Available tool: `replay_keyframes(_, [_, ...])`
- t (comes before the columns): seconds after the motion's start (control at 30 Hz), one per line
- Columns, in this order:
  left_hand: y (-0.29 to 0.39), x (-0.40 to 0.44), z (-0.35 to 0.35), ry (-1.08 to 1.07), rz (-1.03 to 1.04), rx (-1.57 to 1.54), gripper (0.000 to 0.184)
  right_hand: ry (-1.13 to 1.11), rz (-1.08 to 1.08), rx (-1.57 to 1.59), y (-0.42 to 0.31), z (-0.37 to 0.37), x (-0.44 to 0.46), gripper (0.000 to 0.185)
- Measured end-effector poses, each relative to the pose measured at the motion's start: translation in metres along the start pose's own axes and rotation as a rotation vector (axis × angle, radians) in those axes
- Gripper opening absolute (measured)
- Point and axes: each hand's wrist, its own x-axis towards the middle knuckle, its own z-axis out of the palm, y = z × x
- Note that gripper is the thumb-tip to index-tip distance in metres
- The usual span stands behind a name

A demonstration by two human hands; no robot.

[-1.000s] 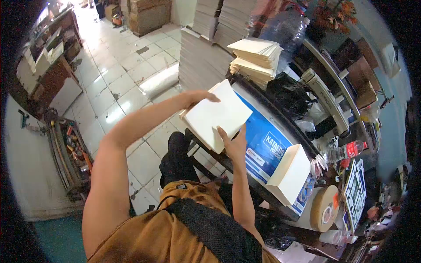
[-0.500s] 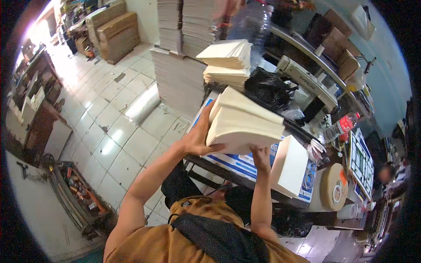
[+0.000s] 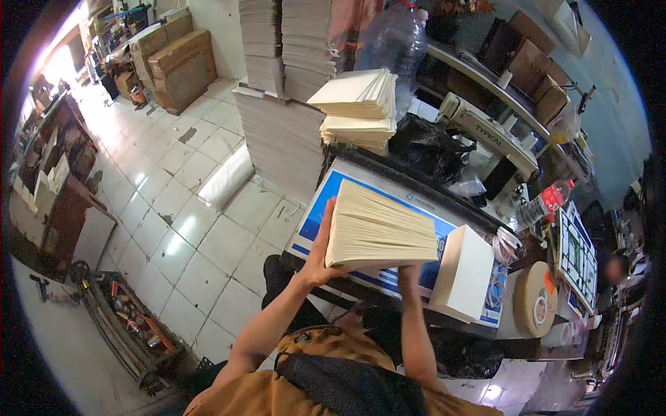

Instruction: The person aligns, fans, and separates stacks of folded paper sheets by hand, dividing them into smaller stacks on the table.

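A thick stack of cream paper sheets (image 3: pixel 381 232) is held up in both hands over a blue-and-white printed board (image 3: pixel 316 222), its layered edges facing up. My left hand (image 3: pixel 320 260) grips the stack's left end, thumb below and fingers along the side. My right hand (image 3: pixel 409 276) holds the near lower edge toward the right; the stack hides most of its fingers. Just right of it, a second cream paper block (image 3: pixel 463 270) lies on the board. Further back stands a pile of similar cream sheets (image 3: pixel 357 104).
Tall paper stacks (image 3: pixel 281 139) rise behind the table. A black plastic bag (image 3: pixel 430 149), a large clear bottle (image 3: pixel 392 48) and a sewing machine (image 3: pixel 485 132) stand at the back. On the right are a red-labelled bottle (image 3: pixel 548 201) and a tape roll (image 3: pixel 535 299).
The paper stack has come down and toward me. Its sheets, bowed and fanned before, now sit straighter with edges showing. Both hands moved with it.
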Motion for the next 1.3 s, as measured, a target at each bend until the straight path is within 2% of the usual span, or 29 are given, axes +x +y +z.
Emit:
replay_keyframes(0.1, [0.004, -0.001, 0.003, -0.01, -0.008, 0.054, 0.136, -0.045, -0.034, 0.126, 0.014, -0.005, 0.001, 0.088])
replay_keyframes(0.2, [-0.011, -0.001, -0.007, -0.012, 0.066, 0.228, 0.13, -0.141, -0.233, -0.149, 0.01, -0.007, 0.003, 0.075])
replay_keyframes(0.27, [-0.03, 0.004, -0.013, 0.017, 0.216, 0.334, 0.122, -0.132, -0.233, -0.15, 0.084, -0.024, 0.022, 0.066])
replay_keyframes(0.33, [-0.01, 0.011, -0.011, 0.08, 0.13, 0.361, 0.107, -0.097, -0.143, -0.176, 0.076, -0.014, 0.024, 0.056])
replay_keyframes(0.37, [-0.002, 0.016, -0.009, 0.116, 0.09, 0.375, 0.099, -0.115, -0.177, -0.292, 0.058, -0.012, 0.029, 0.057])
replay_keyframes(0.4, [-0.001, 0.023, -0.006, 0.212, 0.155, 0.423, 0.077, -0.129, -0.214, -0.41, 0.018, 0.0, 0.033, 0.059])
replay_keyframes(0.43, [0.012, 0.031, -0.006, 0.237, -0.021, 0.321, 0.073, -0.14, -0.253, -0.524, -0.022, 0.012, 0.037, 0.062])
replay_keyframes(0.5, [0.046, 0.042, -0.004, 0.279, -0.385, 0.108, 0.066, -0.067, -0.182, -0.523, -0.062, 0.03, 0.036, 0.064])
replay_keyframes(0.53, [0.05, 0.047, -0.009, 0.28, -0.387, 0.152, 0.063, -0.089, -0.082, -0.412, -0.081, 0.037, 0.034, 0.068])
replay_keyframes(0.63, [0.04, 0.057, -0.033, 0.231, -0.652, 0.143, 0.065, -0.258, 0.18, -0.325, -0.086, 0.038, 0.039, 0.071])
replay_keyframes(0.67, [0.039, 0.055, -0.036, 0.219, -0.681, 0.212, 0.07, -0.247, 0.21, -0.329, -0.075, 0.041, 0.041, 0.076])
replay_keyframes(0.77, [0.03, 0.054, -0.051, 0.167, -0.759, 0.351, 0.07, -0.269, 0.318, -0.398, -0.038, 0.044, 0.046, 0.079])
replay_keyframes(0.87, [0.047, 0.043, -0.046, 0.078, -0.803, 0.412, 0.065, -0.265, 0.299, -0.409, -0.025, 0.042, 0.048, 0.078])
replay_keyframes(0.97, [0.015, 0.035, -0.043, 0.134, -0.841, 0.363, 0.061, -0.277, 0.277, -0.406, -0.044, 0.046, 0.041, 0.078])
replay_keyframes(1.07, [0.058, 0.047, -0.021, 0.123, -0.89, 0.6, 0.057, -0.324, 0.223, -0.4, -0.046, 0.047, 0.044, 0.08])
replay_keyframes(1.17, [0.025, 0.047, -0.038, 0.114, -0.855, 0.622, 0.055, -0.352, 0.23, -0.413, -0.039, 0.044, 0.047, 0.082])
replay_keyframes(1.3, [0.054, 0.054, -0.018, 0.098, -0.865, 0.902, 0.054, -0.357, 0.235, -0.401, -0.027, 0.044, 0.052, 0.082])
